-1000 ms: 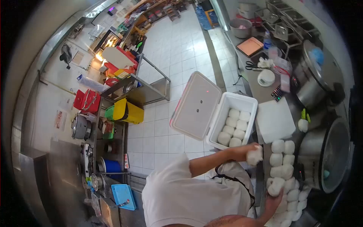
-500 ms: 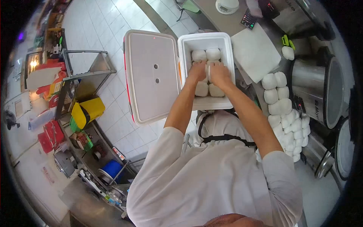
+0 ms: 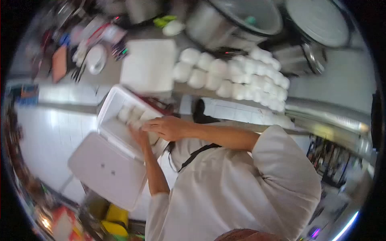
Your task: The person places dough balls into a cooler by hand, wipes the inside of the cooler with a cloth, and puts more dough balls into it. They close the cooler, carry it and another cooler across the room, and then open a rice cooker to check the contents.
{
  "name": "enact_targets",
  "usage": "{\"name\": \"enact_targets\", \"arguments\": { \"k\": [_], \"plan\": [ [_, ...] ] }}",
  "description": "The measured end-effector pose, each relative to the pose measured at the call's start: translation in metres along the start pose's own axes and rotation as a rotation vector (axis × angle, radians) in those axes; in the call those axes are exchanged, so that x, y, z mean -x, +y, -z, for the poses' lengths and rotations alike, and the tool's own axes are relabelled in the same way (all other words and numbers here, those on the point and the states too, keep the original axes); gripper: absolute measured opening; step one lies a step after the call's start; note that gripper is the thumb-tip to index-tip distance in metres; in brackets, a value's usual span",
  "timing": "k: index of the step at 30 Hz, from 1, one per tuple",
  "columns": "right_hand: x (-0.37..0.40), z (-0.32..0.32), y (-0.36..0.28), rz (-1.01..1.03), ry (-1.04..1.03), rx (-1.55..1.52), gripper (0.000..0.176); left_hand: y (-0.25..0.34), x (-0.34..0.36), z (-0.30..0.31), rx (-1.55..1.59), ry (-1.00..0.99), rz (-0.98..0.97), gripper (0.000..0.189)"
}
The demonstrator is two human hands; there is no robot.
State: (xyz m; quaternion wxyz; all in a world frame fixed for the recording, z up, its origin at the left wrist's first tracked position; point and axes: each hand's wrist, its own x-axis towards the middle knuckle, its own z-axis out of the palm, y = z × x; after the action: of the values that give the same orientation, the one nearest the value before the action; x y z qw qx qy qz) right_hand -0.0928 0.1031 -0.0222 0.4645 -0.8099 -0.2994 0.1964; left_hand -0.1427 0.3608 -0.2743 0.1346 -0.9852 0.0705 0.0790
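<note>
An opened cooler box (image 3: 105, 124) with a white inside holds several white, rounded lumps that look like dough balls (image 3: 130, 114). My left hand (image 3: 138, 135) reaches in over its near side, fingers blurred by motion and partly behind my other hand. Right beside it is my right hand (image 3: 167, 127), its fingers stretched out over the box and close to the left one. I see nothing held in the right hand. Whether either hand touches a dough ball cannot be made out.
The cooler's hinged lid (image 3: 106, 170) lies swung open on the near side. On the counter are a white sheet (image 3: 148, 66), many piled dough balls (image 3: 249, 78), a white scale (image 3: 96, 59) and large steel pots (image 3: 225, 28). Something yellow (image 3: 116, 223) is at the lower left.
My view has swung towards the counter, so cooler and lid appear turned and further left. Both hands, earlier pressed side by side onto dough balls, now overlap near the cooler's near end.
</note>
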Motion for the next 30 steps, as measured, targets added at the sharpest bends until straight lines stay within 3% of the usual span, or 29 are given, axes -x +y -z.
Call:
{"name": "enact_targets", "arguments": {
  "k": [2,3,4,5,6,7,8,9,10,13,15,17,19,20,21,22,24,25,27,29,30],
  "plan": [
    [0.08,0.059,0.006,-0.117,0.434,-0.017,0.052,0.025,-0.004,0.126,0.978,0.461,0.46,0.045],
    [0.129,0.088,0.033,-0.269,0.618,0.119,0.053,0.055,-0.012,0.169,1.116,0.469,0.353,0.044],
    [0.184,0.106,0.077,-0.484,0.933,0.058,0.051,0.084,-0.02,0.213,1.258,0.465,0.247,0.044],
    [0.236,0.147,0.095,-0.626,1.167,0.246,0.052,0.11,-0.022,0.246,1.378,0.462,0.148,0.044],
    [0.315,0.166,0.155,-0.78,1.383,0.423,0.058,0.146,-0.028,0.278,1.351,0.39,-0.031,0.046],
    [0.396,0.182,0.206,-1.144,1.35,0.922,0.071,0.182,-0.039,0.308,1.312,0.322,-0.21,0.048],
    [0.451,0.2,0.218,-1.302,1.405,1.063,0.077,0.217,-0.048,0.331,1.289,0.27,-0.304,0.051],
    [0.48,0.213,0.215,-1.494,1.371,0.883,0.077,0.25,-0.06,0.349,1.259,0.22,-0.387,0.054],
    [0.511,0.222,0.222,-1.637,1.137,0.681,0.076,0.283,-0.078,0.34,1.161,0.219,-0.396,0.059],
    [0.582,0.222,0.281,-1.361,1.018,0.203,0.069,0.338,-0.104,0.337,0.769,0.071,-0.405,0.072],
    [0.597,0.221,0.294,-1.203,0.915,0.601,0.06,0.353,-0.114,0.346,0.738,0.023,-0.316,0.072],
    [0.609,0.216,0.298,-1.178,0.885,0.759,0.055,0.363,-0.125,0.344,0.709,0.016,-0.281,0.073],
    [0.614,0.217,0.277,-1.119,1.282,-0.173,0.065,0.365,-0.133,0.332,0.683,0.043,-0.286,0.073],
    [0.603,0.223,0.247,-1.053,1.546,-0.343,0.062,0.362,-0.137,0.336,0.75,-0.011,-0.262,0.07],
    [0.586,0.22,0.218,-0.967,1.791,-0.53,0.06,0.358,-0.145,0.337,0.967,-0.03,-0.275,0.069],
    [0.582,0.218,0.201,-0.784,1.909,-0.698,0.06,0.347,-0.149,0.334,1.179,-0.047,-0.276,0.068],
    [0.581,0.217,0.167,-0.284,1.873,-1.084,0.061,0.31,-0.133,0.342,1.744,-0.336,-0.109,0.066],
    [0.57,0.216,0.148,-0.141,1.785,-1.218,0.062,0.285,-0.113,0.356,2.102,-0.593,0.078,0.066],
    [0.534,0.21,0.128,-0.092,1.617,-1.368,0.064,0.232,-0.082,0.348,2.47,-0.672,0.073,0.069],
    [0.489,0.198,0.139,-0.421,1.419,-1.169,0.065,0.175,-0.048,0.334,2.837,-0.763,0.061,0.068],
    [0.469,0.184,0.155,-0.543,1.245,-0.919,0.064,0.145,-0.03,0.326,2.864,-0.629,0.217,0.064]
  ]
}}
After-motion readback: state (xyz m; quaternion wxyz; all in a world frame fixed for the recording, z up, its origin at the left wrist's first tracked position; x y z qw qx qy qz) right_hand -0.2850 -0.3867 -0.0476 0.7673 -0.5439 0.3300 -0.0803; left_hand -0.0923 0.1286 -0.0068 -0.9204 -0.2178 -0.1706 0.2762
